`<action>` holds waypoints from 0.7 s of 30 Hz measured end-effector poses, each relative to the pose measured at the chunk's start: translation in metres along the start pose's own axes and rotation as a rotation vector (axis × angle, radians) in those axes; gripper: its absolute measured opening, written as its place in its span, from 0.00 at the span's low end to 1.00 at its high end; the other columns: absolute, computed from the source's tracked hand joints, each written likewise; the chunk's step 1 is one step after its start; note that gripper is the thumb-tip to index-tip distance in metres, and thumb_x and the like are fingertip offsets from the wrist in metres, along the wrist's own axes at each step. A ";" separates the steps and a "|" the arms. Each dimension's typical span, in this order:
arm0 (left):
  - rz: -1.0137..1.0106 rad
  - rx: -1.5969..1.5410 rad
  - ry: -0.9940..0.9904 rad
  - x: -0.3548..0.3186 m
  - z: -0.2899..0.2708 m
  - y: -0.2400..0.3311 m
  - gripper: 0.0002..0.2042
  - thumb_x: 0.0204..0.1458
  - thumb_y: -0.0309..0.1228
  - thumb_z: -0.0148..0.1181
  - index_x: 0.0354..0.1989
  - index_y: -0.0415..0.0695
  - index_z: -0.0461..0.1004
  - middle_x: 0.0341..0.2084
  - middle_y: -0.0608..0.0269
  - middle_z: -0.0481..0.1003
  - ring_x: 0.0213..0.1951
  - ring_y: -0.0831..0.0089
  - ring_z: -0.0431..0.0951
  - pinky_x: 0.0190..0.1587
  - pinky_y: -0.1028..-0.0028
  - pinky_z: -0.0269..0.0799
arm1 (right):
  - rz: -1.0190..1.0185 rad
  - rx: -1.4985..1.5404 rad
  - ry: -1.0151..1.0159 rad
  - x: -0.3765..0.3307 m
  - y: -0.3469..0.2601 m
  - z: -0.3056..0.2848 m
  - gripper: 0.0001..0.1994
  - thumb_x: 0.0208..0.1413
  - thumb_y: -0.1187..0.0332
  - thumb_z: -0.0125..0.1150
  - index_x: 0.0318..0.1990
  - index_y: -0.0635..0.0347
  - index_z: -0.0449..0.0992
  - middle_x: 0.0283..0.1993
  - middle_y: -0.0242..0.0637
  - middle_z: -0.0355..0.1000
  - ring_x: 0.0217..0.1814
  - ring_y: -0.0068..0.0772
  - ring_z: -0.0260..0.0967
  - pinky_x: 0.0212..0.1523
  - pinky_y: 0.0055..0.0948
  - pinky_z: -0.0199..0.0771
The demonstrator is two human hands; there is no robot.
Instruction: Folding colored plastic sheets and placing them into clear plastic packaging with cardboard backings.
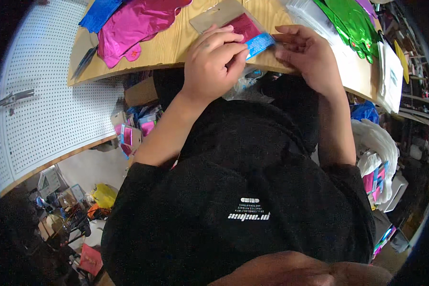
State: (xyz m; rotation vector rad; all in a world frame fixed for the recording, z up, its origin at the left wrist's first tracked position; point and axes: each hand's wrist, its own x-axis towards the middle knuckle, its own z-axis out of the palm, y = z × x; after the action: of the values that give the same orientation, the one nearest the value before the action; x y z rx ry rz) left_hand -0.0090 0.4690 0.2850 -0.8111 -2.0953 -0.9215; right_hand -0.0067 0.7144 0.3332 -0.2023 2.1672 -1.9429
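A flat packet [238, 25] lies near the front edge of the wooden table, with brown card, dark pink foil and a blue printed strip [260, 45] along its near side. My left hand [213, 59] is closed over the packet's left part, its fingers across the foil and its thumb by the blue strip. Beside the strip's right end is my right hand [310, 55], thumb and fingers curved and slightly apart. Whether its fingertips touch the packet is hard to make out.
Pink foil balloons [128, 31] and a blue foil piece [100, 14] lie at the table's left. Green foil balloons [350, 28] and a stack of clear bags [310, 14] are at the right. A white pegboard [62, 95] stands left; a white plastic bag [379, 148] hangs lower right.
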 end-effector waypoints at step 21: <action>0.647 0.226 -0.020 0.055 -0.051 0.038 0.21 0.53 0.29 0.71 0.56 0.41 0.76 0.52 0.49 0.75 0.62 0.53 0.72 0.65 0.50 0.62 | -0.326 0.036 -0.158 -0.049 -0.016 0.017 0.19 0.55 0.80 0.71 0.54 0.63 0.75 0.45 0.29 0.75 0.48 0.21 0.74 0.54 0.21 0.75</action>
State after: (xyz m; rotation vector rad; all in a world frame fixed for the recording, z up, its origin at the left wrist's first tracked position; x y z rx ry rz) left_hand 0.0061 0.4635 0.3670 -1.2659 -1.7287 -0.3224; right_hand 0.0445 0.7081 0.3506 -0.7173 2.0988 -2.0468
